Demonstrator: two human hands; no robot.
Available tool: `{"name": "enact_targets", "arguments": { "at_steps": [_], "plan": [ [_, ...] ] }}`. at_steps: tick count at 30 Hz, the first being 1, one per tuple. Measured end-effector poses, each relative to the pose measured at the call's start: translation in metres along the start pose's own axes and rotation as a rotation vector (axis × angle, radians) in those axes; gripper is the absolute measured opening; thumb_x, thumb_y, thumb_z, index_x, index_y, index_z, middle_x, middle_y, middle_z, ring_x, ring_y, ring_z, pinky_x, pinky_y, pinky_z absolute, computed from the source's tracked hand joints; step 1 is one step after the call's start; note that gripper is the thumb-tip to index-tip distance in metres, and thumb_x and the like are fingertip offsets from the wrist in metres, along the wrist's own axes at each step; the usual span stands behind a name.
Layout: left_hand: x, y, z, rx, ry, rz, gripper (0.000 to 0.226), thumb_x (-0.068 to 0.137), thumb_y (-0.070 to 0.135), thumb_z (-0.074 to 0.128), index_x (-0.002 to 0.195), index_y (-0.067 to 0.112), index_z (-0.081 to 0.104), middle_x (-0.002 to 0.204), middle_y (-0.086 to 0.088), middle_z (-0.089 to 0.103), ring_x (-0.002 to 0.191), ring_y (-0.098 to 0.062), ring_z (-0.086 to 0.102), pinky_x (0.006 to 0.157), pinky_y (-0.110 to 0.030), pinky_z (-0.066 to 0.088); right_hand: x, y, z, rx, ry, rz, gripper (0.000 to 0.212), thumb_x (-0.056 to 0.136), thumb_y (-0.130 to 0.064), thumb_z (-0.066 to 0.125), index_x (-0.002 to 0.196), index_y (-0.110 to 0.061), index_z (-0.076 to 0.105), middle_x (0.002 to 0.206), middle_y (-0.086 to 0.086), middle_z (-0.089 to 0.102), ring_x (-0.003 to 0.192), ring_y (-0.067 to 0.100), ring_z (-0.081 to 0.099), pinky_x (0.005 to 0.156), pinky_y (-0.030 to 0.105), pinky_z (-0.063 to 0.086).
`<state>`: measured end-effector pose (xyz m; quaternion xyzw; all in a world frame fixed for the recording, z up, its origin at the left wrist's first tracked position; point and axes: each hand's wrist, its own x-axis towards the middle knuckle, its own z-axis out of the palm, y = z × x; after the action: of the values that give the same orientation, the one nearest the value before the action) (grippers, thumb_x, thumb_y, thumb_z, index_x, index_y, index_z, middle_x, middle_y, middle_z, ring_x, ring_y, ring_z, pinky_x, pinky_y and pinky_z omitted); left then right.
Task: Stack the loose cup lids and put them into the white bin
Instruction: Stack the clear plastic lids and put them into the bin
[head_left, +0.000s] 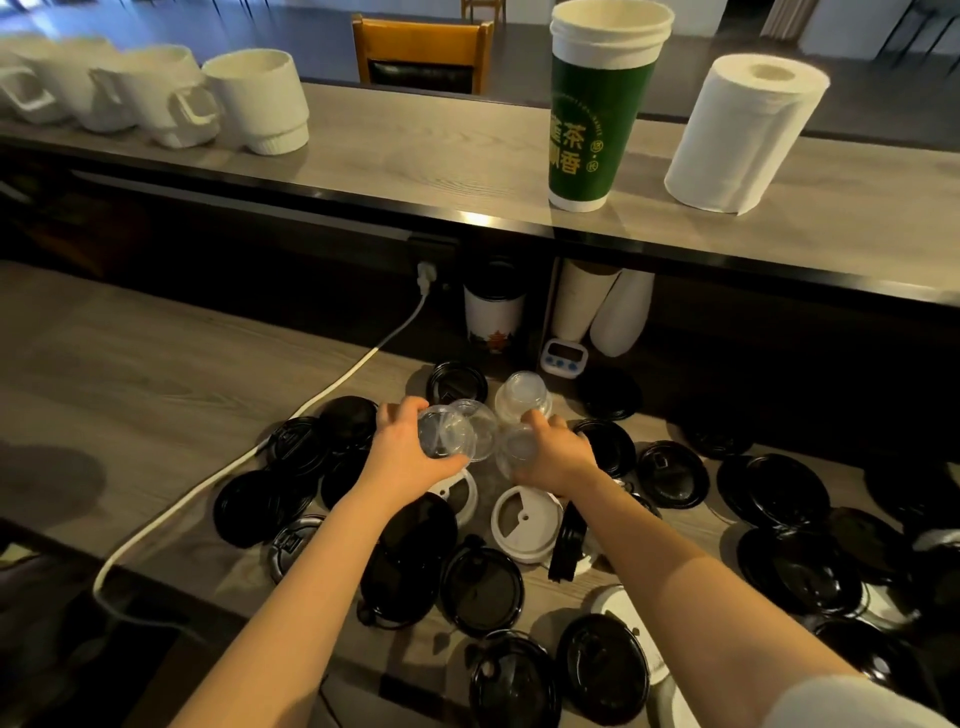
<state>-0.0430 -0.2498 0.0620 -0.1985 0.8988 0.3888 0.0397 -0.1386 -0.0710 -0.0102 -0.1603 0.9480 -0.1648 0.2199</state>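
Several loose black lids (480, 584) and a few white lids (527, 525) lie scattered over the lower wooden counter (130, 374). My left hand (402, 452) grips a clear dome lid (447, 434), with a second clear dome lid (480, 428) nested or touching behind it. My right hand (553, 457) holds another clear dome lid (517, 447) just beside them. A small stack of clear lids (522, 397) stands right behind my hands. No white bin is in view.
A raised bar shelf (441, 171) carries white pulp cup carriers (254, 101), a tall green cup stack (597, 109) and a paper towel roll (743, 135). A white power cable (291, 421) crosses the counter at left. A small timer (563, 358) and cups (493, 312) stand under the shelf.
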Motion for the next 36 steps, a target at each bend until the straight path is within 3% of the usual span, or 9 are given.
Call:
{"name": "enact_targets", "arguments": {
  "at_steps": [4, 7, 12, 15, 17, 21, 26, 32, 36],
  "plan": [
    [-0.005, 0.003, 0.007, -0.07, -0.038, -0.012, 0.064, 0.074, 0.022, 0.078, 0.126, 0.015, 0.04, 0.109, -0.001, 0.041, 0.099, -0.016, 0.048, 0.078, -0.023, 0.039, -0.008, 0.007, -0.011, 0.229, 0.05, -0.028, 0.079, 0.071, -0.035, 0.077, 0.135, -0.024, 0.033, 0.132, 0.008, 0.034, 0.118, 0.029, 0.046, 0.095, 0.039, 0.046],
    [-0.008, 0.005, 0.016, -0.158, -0.085, -0.015, 0.062, 0.075, 0.021, 0.077, 0.125, 0.024, 0.041, 0.113, -0.001, 0.046, 0.101, -0.016, 0.051, 0.076, -0.024, 0.041, -0.02, 0.012, -0.025, 0.462, 0.137, -0.066, 0.073, 0.07, -0.026, 0.079, 0.13, -0.024, 0.038, 0.122, 0.003, 0.034, 0.113, 0.025, 0.045, 0.091, 0.035, 0.046],
    [-0.011, 0.016, 0.037, -0.327, -0.129, -0.03, 0.067, 0.073, 0.01, 0.077, 0.128, 0.028, 0.044, 0.107, 0.003, 0.05, 0.09, -0.013, 0.058, 0.088, -0.03, 0.049, -0.056, 0.014, -0.052, 0.794, 0.249, -0.115, 0.069, 0.068, -0.017, 0.08, 0.126, -0.021, 0.041, 0.119, 0.003, 0.042, 0.105, 0.015, 0.046, 0.086, 0.029, 0.046],
    [-0.015, 0.024, 0.047, -0.364, -0.151, -0.026, 0.071, 0.072, 0.012, 0.078, 0.131, 0.027, 0.041, 0.102, 0.006, 0.056, 0.091, -0.015, 0.061, 0.086, -0.029, 0.049, -0.08, 0.009, -0.064, 0.984, 0.225, -0.148, 0.074, 0.065, -0.021, 0.076, 0.128, -0.017, 0.039, 0.113, -0.004, 0.049, 0.098, 0.006, 0.053, 0.075, 0.016, 0.049],
    [-0.019, 0.031, 0.05, -0.381, -0.158, 0.015, 0.069, 0.071, 0.008, 0.078, 0.129, 0.024, 0.043, 0.112, 0.0, 0.057, 0.09, -0.013, 0.061, 0.08, -0.024, 0.05, -0.089, 0.008, -0.066, 1.01, 0.193, -0.175, 0.072, 0.061, -0.026, 0.074, 0.124, -0.02, 0.039, 0.111, -0.007, 0.051, 0.101, 0.006, 0.054, 0.081, 0.019, 0.049],
    [-0.031, 0.055, 0.051, -0.389, -0.167, 0.086, 0.073, 0.07, 0.008, 0.08, 0.131, 0.017, 0.041, 0.113, -0.001, 0.054, 0.084, -0.002, 0.056, 0.067, -0.014, 0.048, -0.1, 0.008, -0.069, 0.983, 0.117, -0.204, 0.067, 0.059, -0.028, 0.076, 0.118, -0.027, 0.044, 0.115, -0.001, 0.055, 0.108, 0.02, 0.056, 0.095, 0.041, 0.049],
    [-0.041, 0.074, 0.051, -0.355, -0.18, 0.173, 0.077, 0.066, 0.008, 0.079, 0.13, 0.022, 0.038, 0.122, -0.006, 0.048, 0.11, -0.021, 0.053, 0.093, -0.039, 0.05, -0.118, 0.011, -0.074, 0.986, 0.13, -0.246, 0.065, 0.063, -0.023, 0.073, 0.122, -0.029, 0.047, 0.117, -0.002, 0.054, 0.109, 0.017, 0.055, 0.096, 0.04, 0.049],
    [-0.057, 0.08, 0.041, -0.674, -0.386, 0.206, 0.073, 0.079, -0.011, 0.063, 0.134, 0.024, 0.031, 0.119, 0.003, 0.053, 0.105, -0.007, 0.057, 0.089, -0.029, 0.051, -0.133, 0.018, -0.082, 0.962, 0.174, -0.311, 0.064, 0.075, -0.014, 0.076, 0.128, -0.031, 0.044, 0.126, -0.004, 0.048, 0.114, 0.012, 0.05, 0.076, 0.022, 0.053],
    [-0.06, 0.083, 0.039, -0.962, -0.448, 0.083, 0.066, 0.082, 0.001, 0.056, 0.139, 0.02, 0.029, 0.128, -0.004, 0.05, 0.108, -0.02, 0.056, 0.087, -0.035, 0.048, -0.136, 0.018, -0.085, 0.8, 0.19, -0.346, 0.07, 0.072, -0.012, 0.078, 0.13, -0.027, 0.042, 0.122, -0.006, 0.049, 0.114, 0.008, 0.049, 0.088, 0.025, 0.05]
  ]
}}
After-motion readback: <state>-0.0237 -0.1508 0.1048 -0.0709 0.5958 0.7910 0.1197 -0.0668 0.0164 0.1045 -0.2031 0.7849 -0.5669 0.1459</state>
